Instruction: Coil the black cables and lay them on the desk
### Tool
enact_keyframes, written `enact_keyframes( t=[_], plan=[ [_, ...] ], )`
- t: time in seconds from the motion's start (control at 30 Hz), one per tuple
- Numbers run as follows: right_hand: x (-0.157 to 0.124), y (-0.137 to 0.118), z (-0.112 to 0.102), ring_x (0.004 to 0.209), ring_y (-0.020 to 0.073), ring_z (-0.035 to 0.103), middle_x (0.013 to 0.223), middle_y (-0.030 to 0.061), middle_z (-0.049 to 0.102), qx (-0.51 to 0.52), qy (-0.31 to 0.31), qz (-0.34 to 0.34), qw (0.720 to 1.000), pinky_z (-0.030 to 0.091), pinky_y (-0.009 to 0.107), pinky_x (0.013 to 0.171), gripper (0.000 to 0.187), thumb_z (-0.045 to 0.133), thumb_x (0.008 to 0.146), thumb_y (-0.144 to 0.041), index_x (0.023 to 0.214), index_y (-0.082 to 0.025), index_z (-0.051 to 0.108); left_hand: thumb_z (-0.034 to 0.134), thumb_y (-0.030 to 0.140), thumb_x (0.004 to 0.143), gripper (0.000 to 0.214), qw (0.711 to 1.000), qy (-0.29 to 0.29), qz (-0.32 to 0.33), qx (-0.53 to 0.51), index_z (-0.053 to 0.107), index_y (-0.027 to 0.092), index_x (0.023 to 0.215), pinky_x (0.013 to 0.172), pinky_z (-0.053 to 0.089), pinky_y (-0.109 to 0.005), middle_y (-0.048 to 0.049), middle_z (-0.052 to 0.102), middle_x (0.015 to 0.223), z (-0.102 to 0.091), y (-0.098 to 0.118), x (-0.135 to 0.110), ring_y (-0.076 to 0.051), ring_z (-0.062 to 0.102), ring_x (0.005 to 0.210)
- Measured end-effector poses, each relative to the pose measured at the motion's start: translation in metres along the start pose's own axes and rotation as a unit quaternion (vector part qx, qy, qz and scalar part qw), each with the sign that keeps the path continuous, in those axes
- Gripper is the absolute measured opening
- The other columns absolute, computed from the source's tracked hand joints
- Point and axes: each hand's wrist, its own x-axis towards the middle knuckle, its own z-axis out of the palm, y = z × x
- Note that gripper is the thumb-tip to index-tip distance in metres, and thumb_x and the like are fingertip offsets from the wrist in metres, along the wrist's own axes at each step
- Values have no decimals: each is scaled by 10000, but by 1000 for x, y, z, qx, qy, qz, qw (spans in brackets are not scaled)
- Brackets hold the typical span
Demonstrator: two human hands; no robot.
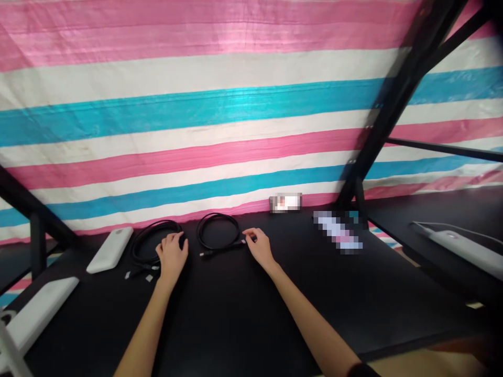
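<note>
A coiled black cable (135, 250) lies on the black table to the left, with my left hand (173, 256) over its right side. The fingers of that hand are bent, and a dark part of the cable shows between thumb and forefinger. A second black cable (199, 238), wound in a single round loop, rests to the right of the first. Its plug end (242, 242) points toward my right hand (259, 248), which is beside it with thumb and forefinger apart. I see nothing held in the right hand.
Two white power-bank-like blocks (110, 250) (43, 309) lie at the left. Small pale pieces (149, 278) sit near the left coil. Toward the back right are a blurred box (285, 202) and a blurred packet (338, 232). Black frame posts (396, 110) flank a striped sheet (220, 104).
</note>
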Motion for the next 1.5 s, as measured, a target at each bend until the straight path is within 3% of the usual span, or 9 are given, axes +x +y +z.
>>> enact_keyframes(
  t=[0.17,0.33,0.5,0.67,1.03,1.27,1.5],
  plan=[
    [-1,1,1,759,170,589,819,37,633,0,-6,-18,1000,471,311,734,201,464,738,-140,793,-198,648,478,376,805,408,997,-20,-71,19,576,175,1146,872,346,-430,-129,571,1091,-10,-18,8,-299,487,1053],
    [-3,0,1,747,168,587,808,32,633,-18,-6,-23,1000,469,309,730,198,467,741,-139,778,-203,651,370,457,845,412,992,-106,-60,18,640,185,996,824,373,-421,-107,647,997,-12,-27,8,-290,568,942],
    [-8,-3,5,736,162,581,790,24,626,-42,-13,-32,999,460,313,740,185,482,747,-137,761,-208,652,258,352,895,451,997,-56,-24,54,567,84,1087,833,351,-415,-180,602,1046,-5,-16,-7,-307,551,959],
    [-11,-9,7,738,161,567,762,14,605,-55,-18,-46,997,451,317,745,180,493,743,-129,754,-214,651,264,387,891,493,997,-26,-10,74,528,52,1139,853,336,-425,-185,585,1064,3,-11,-13,-319,523,999],
    [-12,-14,5,760,174,556,762,18,583,-72,-18,-47,996,444,315,728,187,488,749,-129,748,-221,651,429,434,769,529,997,-45,-20,66,516,67,1138,856,343,-436,-179,557,1100,4,-13,-9,-323,493,1046],
    [-9,-12,9,775,177,553,775,21,600,-74,-31,-47,996,436,313,742,214,473,755,-117,747,-223,659,424,388,776,489,995,-75,-19,60,498,46,1117,848,348,-439,-182,565,1080,-2,-6,-10,-322,511,1025],
    [-9,-10,10,766,166,545,775,20,599,-81,-35,-48,995,432,302,747,221,467,763,-117,756,-221,662,473,394,778,427,995,-91,-40,8,485,110,1097,844,354,-431,-157,590,1077,-7,-11,-4,-314,521,1035]
  ],
)
